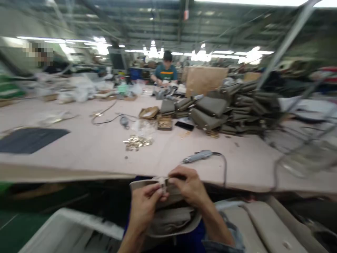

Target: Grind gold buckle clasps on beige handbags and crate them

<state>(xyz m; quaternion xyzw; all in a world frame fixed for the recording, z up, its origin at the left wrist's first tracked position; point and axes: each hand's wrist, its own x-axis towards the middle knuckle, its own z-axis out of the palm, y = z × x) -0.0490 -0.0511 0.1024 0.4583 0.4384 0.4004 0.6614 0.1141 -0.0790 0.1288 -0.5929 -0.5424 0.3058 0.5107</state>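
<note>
A beige-grey bag (171, 223) rests on my lap with its mouth facing up, just below the table's front edge. My left hand (146, 202) pinches the bag's upper rim near a small pale tab. Thumb and fingers of my right hand (188, 184) are closed on the same rim, just right of that tab. What exactly sits between the fingertips is too small and blurred to make out. On the table beyond my hands lies a grey electric screwdriver (198, 156) with a dark cable. A pile of small gold-coloured metal pieces (137, 142) lies farther left.
Stacked olive-grey bags (231, 109) fill the table's right side, with a black phone (184, 125) beside them. A small box of parts (164, 123) stands mid-table. A dark sheet (33, 140) lies left. A white bin (71, 230) is at lower left. A co-worker (166, 70) sits opposite.
</note>
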